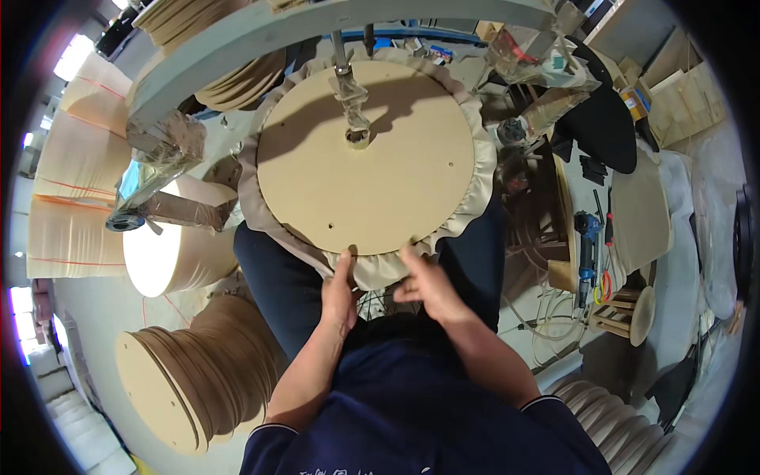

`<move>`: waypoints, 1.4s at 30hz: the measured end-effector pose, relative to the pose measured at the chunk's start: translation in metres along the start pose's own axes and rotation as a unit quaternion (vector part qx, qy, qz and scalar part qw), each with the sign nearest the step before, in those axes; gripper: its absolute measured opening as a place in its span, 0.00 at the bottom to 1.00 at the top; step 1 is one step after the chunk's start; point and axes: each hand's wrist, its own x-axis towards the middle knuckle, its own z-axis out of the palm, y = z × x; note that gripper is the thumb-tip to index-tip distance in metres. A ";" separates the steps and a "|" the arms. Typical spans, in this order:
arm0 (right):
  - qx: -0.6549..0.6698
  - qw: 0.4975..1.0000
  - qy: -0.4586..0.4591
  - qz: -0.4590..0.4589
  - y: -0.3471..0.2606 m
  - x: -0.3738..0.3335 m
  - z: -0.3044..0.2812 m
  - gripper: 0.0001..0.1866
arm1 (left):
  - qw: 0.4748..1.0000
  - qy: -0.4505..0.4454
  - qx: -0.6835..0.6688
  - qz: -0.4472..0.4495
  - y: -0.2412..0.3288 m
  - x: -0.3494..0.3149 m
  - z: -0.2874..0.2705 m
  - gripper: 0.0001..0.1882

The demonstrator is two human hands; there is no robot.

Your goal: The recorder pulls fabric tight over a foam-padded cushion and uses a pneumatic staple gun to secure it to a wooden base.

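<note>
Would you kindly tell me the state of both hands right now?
Left hand: closed, pinching the beige fabric.
Right hand: at the fabric's edge; grip cannot be told.

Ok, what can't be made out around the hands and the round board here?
All in the head view:
Left hand: fingertips hidden by the hand itself and the gathered beige fabric.
Right hand: fingers blurred, so their exact placement is unclear.
Round board: underside faces away from the camera.
Plastic-wrapped rod: wrapping obscures its lower end.
Dark blue shirt: cut off by the lower edge.
</note>
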 end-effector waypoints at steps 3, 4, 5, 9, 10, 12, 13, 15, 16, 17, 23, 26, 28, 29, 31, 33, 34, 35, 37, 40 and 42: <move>0.067 0.997 0.014 0.024 -0.018 0.029 -0.024 0.34 | 0.993 -0.102 0.031 -0.040 -0.018 0.009 0.015 0.34; 0.070 0.997 0.013 0.025 -0.012 0.034 -0.028 0.28 | 0.998 -0.053 0.028 -0.033 -0.018 -0.001 0.025 0.33; 0.069 0.997 0.012 0.020 -0.007 0.034 -0.028 0.28 | 0.998 -0.057 0.027 -0.029 -0.019 0.002 0.022 0.33; 0.137 0.990 0.003 -0.035 0.007 0.016 -0.021 0.13 | 0.994 -0.024 0.104 0.008 -0.023 0.007 0.009 0.24; 0.151 0.987 -0.011 -0.053 0.017 0.012 -0.021 0.13 | 0.994 -0.017 0.100 0.028 -0.023 0.002 0.008 0.23; 0.152 0.985 0.009 -0.085 0.021 0.006 -0.007 0.21 | 0.994 -0.024 0.051 0.094 -0.022 -0.001 0.007 0.21; 0.123 0.989 0.005 -0.081 0.022 -0.007 0.002 0.23 | 0.994 -0.024 0.050 0.099 -0.023 -0.001 0.000 0.21; 0.089 0.992 -0.030 -0.082 0.035 -0.011 0.004 0.21 | 0.989 -0.034 0.089 0.113 -0.014 -0.003 -0.015 0.19; 0.083 0.993 -0.048 -0.072 0.039 -0.012 0.003 0.24 | 0.989 -0.034 0.115 0.091 -0.008 -0.004 -0.022 0.19; 0.083 0.993 -0.048 -0.071 0.039 -0.014 0.005 0.24 | 0.989 -0.033 0.116 0.091 -0.006 -0.002 -0.028 0.19; 0.078 0.995 -0.046 0.033 0.020 0.006 -0.010 0.29 | 0.998 -0.039 0.053 0.009 0.002 0.002 -0.015 0.30; 0.187 0.982 -0.020 -0.012 -0.007 0.023 -0.013 0.27 | 0.993 -0.087 0.057 -0.056 -0.018 0.008 0.007 0.34; 0.211 0.977 -0.033 -0.024 0.002 0.032 -0.021 0.25 | 0.996 -0.063 0.043 -0.051 -0.028 0.011 0.017 0.31; 0.176 0.983 -0.037 -0.040 0.013 0.033 -0.027 0.21 | 0.996 -0.068 0.044 -0.048 -0.030 0.015 0.014 0.31; 0.138 0.987 -0.046 -0.060 0.018 0.027 -0.028 0.18 | 0.990 -0.041 0.137 0.010 -0.033 0.019 0.002 0.28; 0.175 0.981 0.009 -0.089 0.017 0.008 -0.011 0.14 | 0.987 -0.029 0.152 0.049 -0.032 0.007 0.003 0.24; 0.176 0.979 -0.008 -0.102 0.019 0.001 -0.006 0.14 | 0.988 -0.015 0.142 0.059 -0.025 -0.004 0.009 0.23; 0.177 0.979 -0.011 -0.105 0.022 -0.004 -0.002 0.14 | 0.989 0.000 0.133 0.068 -0.018 -0.014 0.013 0.22; 0.137 0.986 -0.034 -0.092 0.031 -0.012 0.003 0.14 | 0.992 -0.027 0.087 0.093 -0.021 -0.014 -0.001 0.19; 0.099 0.988 -0.084 -0.083 0.047 -0.012 0.005 0.17 | 0.987 -0.022 0.125 0.101 -0.022 0.007 -0.037 0.17; 0.029 0.987 -0.152 -0.044 0.043 -0.010 -0.003 0.22 | 0.993 -0.006 0.078 0.085 -0.015 0.002 -0.031 0.17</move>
